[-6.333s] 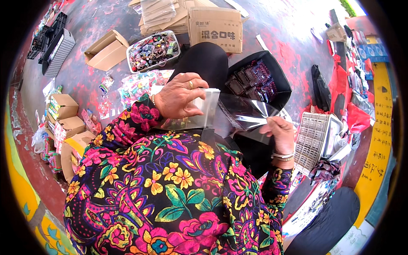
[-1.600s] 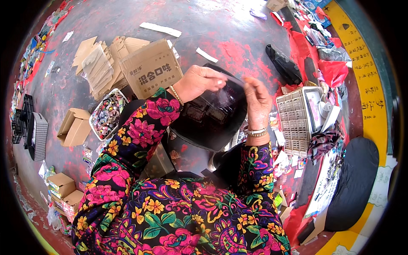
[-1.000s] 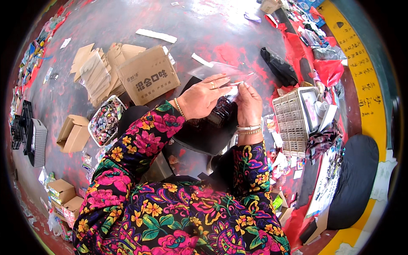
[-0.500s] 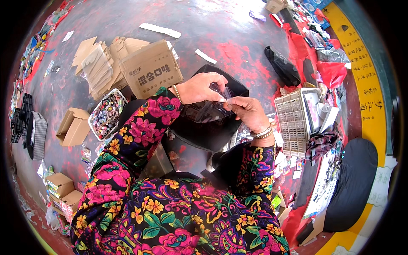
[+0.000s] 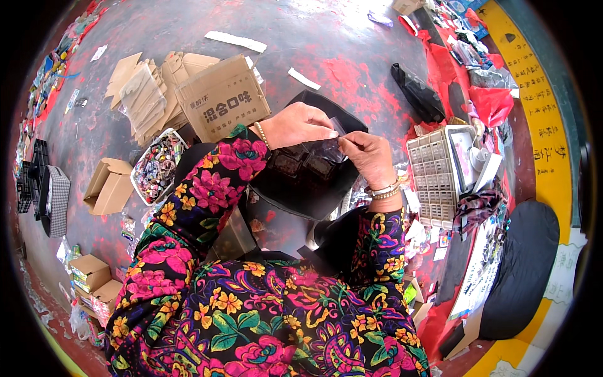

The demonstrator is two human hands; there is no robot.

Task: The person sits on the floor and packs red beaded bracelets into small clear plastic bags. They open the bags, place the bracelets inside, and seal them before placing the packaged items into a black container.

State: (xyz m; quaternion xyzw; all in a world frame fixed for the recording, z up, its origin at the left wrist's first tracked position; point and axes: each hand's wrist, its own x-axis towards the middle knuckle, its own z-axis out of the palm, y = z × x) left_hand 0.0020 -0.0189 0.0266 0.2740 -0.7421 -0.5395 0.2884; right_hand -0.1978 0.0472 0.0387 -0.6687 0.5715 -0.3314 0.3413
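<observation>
Head view: the right hand (image 5: 369, 158) is pinching the edge of a clear plastic bag (image 5: 326, 149) between thumb and fingertips, and the left hand (image 5: 300, 127) appears to be gripping its other side. The bag is hanging over a black bin (image 5: 301, 196), where dark packets (image 5: 318, 166) are lying. Both hands seem to be working the bag's edge; the next move is probably calling for a light, steady pinch on such thin film. Farther out, a cardboard box (image 5: 221, 99) and a tub of hair ties (image 5: 158, 167) are sitting leftward; a lattice basket (image 5: 432, 179) is standing rightward.
</observation>
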